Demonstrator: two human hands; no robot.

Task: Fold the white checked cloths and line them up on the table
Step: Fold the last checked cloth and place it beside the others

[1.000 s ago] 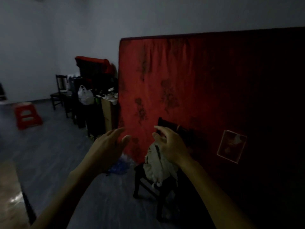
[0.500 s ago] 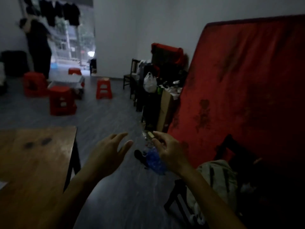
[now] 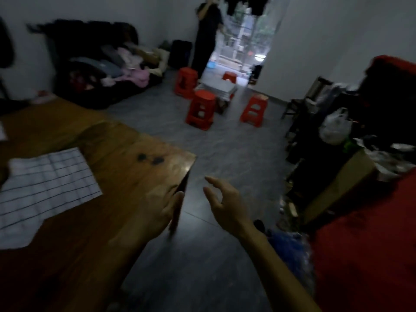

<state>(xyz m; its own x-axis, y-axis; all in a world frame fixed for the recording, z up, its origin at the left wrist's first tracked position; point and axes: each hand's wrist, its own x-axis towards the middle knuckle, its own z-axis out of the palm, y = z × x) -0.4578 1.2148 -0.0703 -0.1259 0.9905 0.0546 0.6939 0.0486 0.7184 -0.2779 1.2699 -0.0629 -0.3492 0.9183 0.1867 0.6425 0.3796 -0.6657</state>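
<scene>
**Both hands are holding nothing**

I am seeing a white checked cloth lying flat on the desk. My left hand is hovering at the desk's corner, fingers apart. My right hand is floating beside the desk, fingers loosely apart.

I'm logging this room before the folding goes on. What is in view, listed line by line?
white checked cloth: one, white with dark lines, lying on the table at left
table: one, brown wood, left half of the view
plastic stools: four, red, on the grey floor by the doorway
clothes pile: one, mixed colours, against the far wall
standing person: one, dark clothing, at the doorway
plastic bag: one, white, on the clutter at right
left hand: open, over the table's near corner
right hand: fingers loosely curled, holds nothing, over the floor
</scene>
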